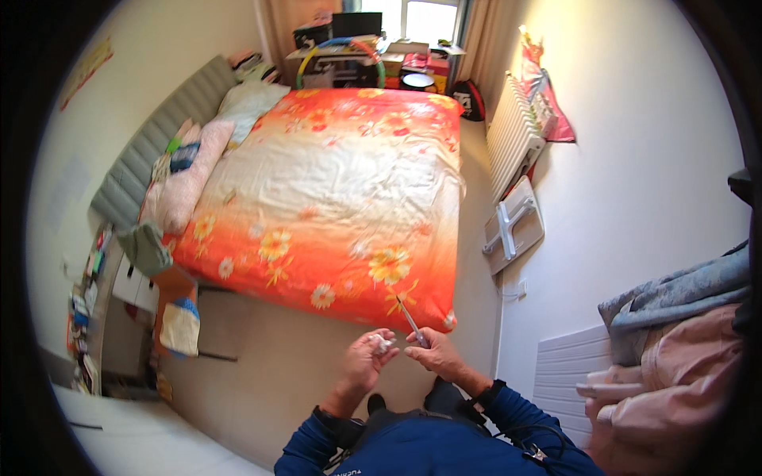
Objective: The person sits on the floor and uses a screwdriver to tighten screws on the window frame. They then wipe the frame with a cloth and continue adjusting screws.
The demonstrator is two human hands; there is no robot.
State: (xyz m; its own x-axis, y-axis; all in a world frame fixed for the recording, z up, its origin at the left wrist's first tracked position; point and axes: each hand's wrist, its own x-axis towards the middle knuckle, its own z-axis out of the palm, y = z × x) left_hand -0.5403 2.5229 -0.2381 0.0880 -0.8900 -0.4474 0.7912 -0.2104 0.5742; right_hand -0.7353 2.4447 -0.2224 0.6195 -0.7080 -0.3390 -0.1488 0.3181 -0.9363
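Observation:
My right hand (436,355) is closed around the lower end of a slim, grey, pointed tool (410,320). Its dark tip points up and to the left, seen against the near edge of the bed; its exact kind is too small to make out. In the curled fingers of my left hand (365,358) sits a small white crumpled thing (382,346), partly covered by the fingers. Both hands are close together in front of my body, a small gap between them. Beyond them is a bed (333,182) with an orange and cream flowered sheet.
A wooden chair (176,285) with a cloth over it stands left, beside a cluttered shelf (99,317). A folded table (514,226) leans below the radiator (512,139) on the right wall. Clothes (675,349) hang at right. A desk (317,55) stands by the window.

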